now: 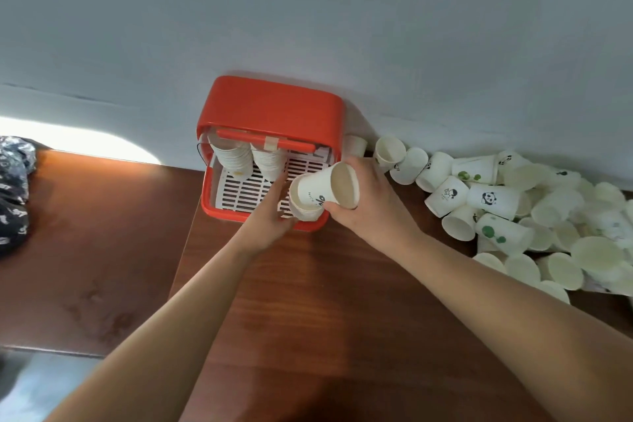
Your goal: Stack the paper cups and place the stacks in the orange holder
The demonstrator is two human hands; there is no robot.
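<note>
The orange holder (pixel 270 106) stands against the wall with its front open and a white slatted tray inside. Two stacks of white paper cups (pixel 236 158) (pixel 269 159) stand at the back of it. My left hand (pixel 274 212) grips a short cup stack (pixel 305 207) at the holder's front right corner. My right hand (pixel 370 202) holds a single printed cup (pixel 329 187) tilted on its side, its mouth facing right, its base at the mouth of the stack. A large pile of loose cups (pixel 513 209) lies on the table to the right.
The brown wooden table (pixel 308 301) runs along a grey wall (pixel 308 10). A dark patterned cloth bundle (pixel 13 188) sits at the far left on a lower surface. One cup (pixel 356 146) lies between the holder and the pile.
</note>
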